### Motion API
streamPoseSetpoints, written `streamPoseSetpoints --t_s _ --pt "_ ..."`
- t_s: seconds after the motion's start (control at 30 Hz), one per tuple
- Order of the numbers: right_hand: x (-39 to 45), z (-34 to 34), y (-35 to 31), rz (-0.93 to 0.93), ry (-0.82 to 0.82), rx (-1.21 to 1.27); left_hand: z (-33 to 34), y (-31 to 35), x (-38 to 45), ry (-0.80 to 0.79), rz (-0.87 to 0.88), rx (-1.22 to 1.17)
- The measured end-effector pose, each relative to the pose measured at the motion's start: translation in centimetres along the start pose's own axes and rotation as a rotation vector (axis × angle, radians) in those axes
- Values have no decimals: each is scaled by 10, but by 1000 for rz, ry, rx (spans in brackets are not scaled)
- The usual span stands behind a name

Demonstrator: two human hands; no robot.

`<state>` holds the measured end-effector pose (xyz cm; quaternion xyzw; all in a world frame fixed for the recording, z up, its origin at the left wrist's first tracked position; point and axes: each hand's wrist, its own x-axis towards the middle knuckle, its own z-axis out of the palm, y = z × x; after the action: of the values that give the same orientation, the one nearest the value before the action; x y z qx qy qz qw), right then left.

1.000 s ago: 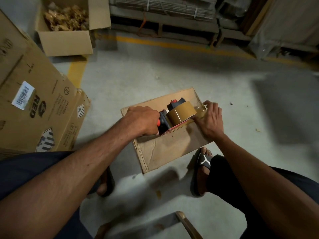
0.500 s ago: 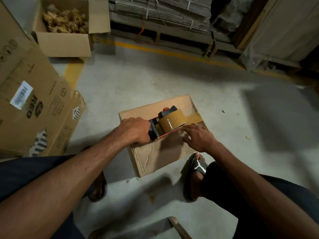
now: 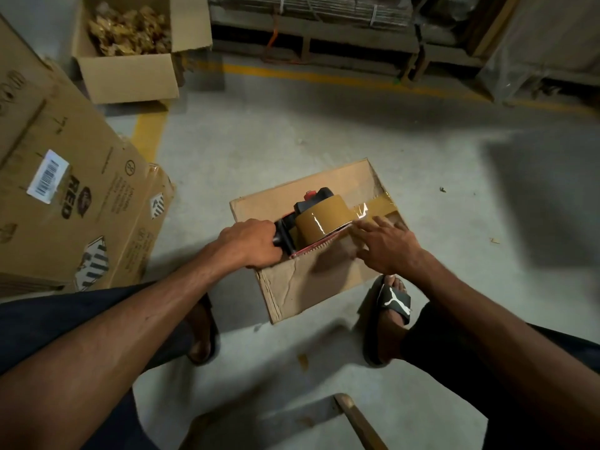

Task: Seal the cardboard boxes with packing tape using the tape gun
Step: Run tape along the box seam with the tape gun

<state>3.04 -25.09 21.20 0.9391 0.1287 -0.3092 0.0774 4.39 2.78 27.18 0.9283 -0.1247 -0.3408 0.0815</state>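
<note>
A small cardboard box lies on the concrete floor between my feet. On its top sits the tape gun, red and black with a roll of brown tape. My left hand grips the gun's handle at the box's left side. A strip of brown tape runs from the roll to the box's right edge. My right hand lies with straight fingers on the box top beside the roll, just below the laid tape.
A large printed carton leans at the left. An open box of brown scraps stands at the back left. Pallets with flat cardboard line the back. A wooden chair part shows at the bottom.
The tape gun has been drawn left along the box top, leaving more tape behind it. My right hand shifted from the box's right edge back toward the roll.
</note>
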Motion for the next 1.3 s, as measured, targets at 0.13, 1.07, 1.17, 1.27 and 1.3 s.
streamPoseSetpoints --t_s 0.13,1.07,1.17,1.27,1.3 --pt "-3 9 1 16 -115 51 11 -7 0 -7 36 -32" --pt "-20 30 1 15 -110 244 23 -89 -57 -72 -36 -263" --pt "-32 25 -9 42 11 169 35 -83 -62 -35 -69 -275" --pt "-43 16 -38 79 153 205 41 -76 -63 9 -114 -348" --pt "-47 15 -55 70 190 290 40 -74 -64 19 -124 -373"
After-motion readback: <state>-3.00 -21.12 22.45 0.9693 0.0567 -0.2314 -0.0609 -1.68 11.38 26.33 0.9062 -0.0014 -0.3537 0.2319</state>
